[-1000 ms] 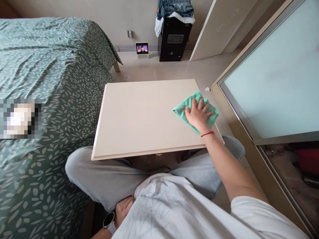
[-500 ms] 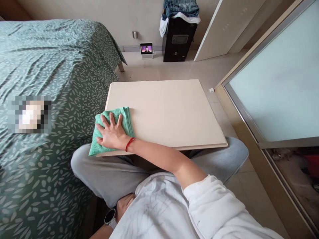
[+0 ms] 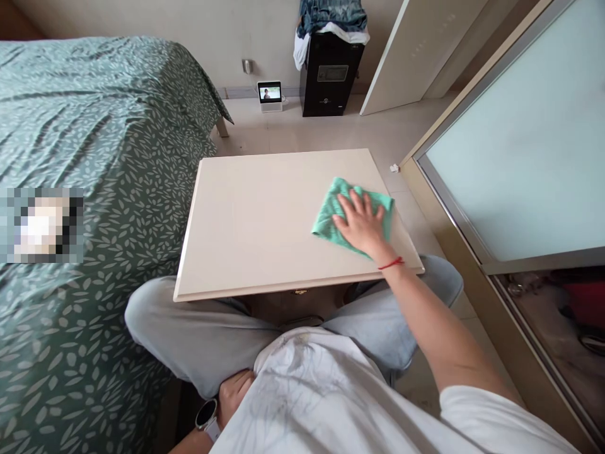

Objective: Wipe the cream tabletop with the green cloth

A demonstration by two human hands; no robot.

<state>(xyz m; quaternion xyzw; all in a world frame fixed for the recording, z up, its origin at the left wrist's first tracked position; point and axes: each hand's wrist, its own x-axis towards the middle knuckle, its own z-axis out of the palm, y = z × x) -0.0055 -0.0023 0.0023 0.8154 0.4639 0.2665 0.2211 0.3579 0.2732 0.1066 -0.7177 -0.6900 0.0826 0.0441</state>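
Note:
A green cloth [image 3: 326, 217] lies spread on the right part of the cream tabletop [image 3: 255, 221]. My right hand [image 3: 362, 224] rests flat on the cloth with its fingers apart, pressing it against the surface; a red string bracelet circles the wrist. Down in my lap, my left hand [image 3: 232, 396] sits against my thigh with its fingers curled in. The shirt hides the fingertips, and I see nothing held there. A watch [image 3: 207, 413] is on the left wrist.
A bed with a green leaf-patterned cover [image 3: 155, 157] stands to the left. Beyond the table are a small display [image 3: 270, 94] and a black cabinet [image 3: 329, 75] topped with clothes [image 3: 331, 14]. A frosted sliding door [image 3: 524, 139] runs along the right.
My right hand and the green cloth have moved from the table's left front corner across to its right side. The cloth now lies more spread out. My left hand stays in place.

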